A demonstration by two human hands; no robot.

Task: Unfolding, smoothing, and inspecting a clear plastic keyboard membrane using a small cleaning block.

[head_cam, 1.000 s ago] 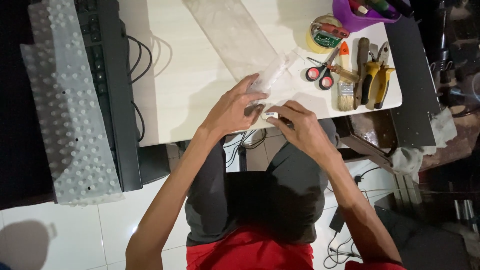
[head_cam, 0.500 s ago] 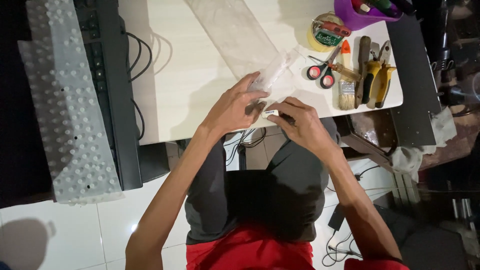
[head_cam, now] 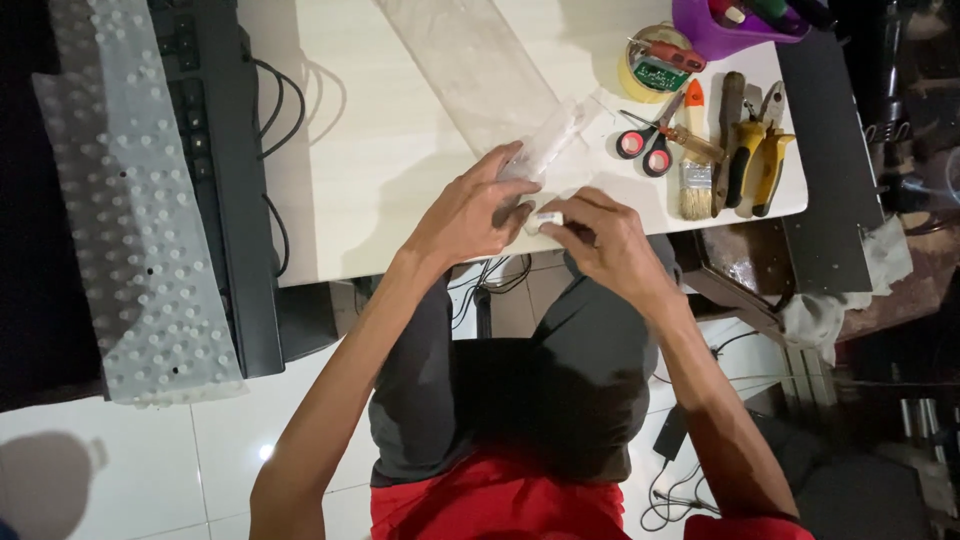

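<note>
The pale wooden tabletop [head_cam: 380,170] filled the upper middle of the head view, with the person seated at its near edge, dark shorts and a red shirt below. To the left lay a long translucent plastic sheet studded with raised dots [head_cam: 130,210], and beside it, partly on the table's left edge, a black keyboard [head_cam: 225,170] with black cables [head_cam: 275,150] looping off it. A wide strip of clear plastic film [head_cam: 470,65] ran diagonally across the table from the top toward the hands.

At the right end of the table a cluster of tools lay close together: a purple cup [head_cam: 725,25] at the top edge holding markers, a roll of yellow tape [head_cam: 645,75] just below it with a small red-handled tool resting on it, red-handled scissors [head_cam: 650,145], a paintbrush [head_cam: 695,180] with pale bristles, and yellow-handled pliers [head_cam: 755,160] at the far right.

At the near edge of the table the two hands met. The left hand [head_cam: 470,215] was curled, its fingers pressed down on the lower end of a small clear plastic bag [head_cam: 550,150] that lay slanted on the table, reaching up toward the scissors. The right hand [head_cam: 610,245] was closed in a pinch, thumb and fingertips gripping a small white piece [head_cam: 547,218] right at the bag's lower end, just beside the left hand's fingertips. What the white piece was could not be told.
</note>
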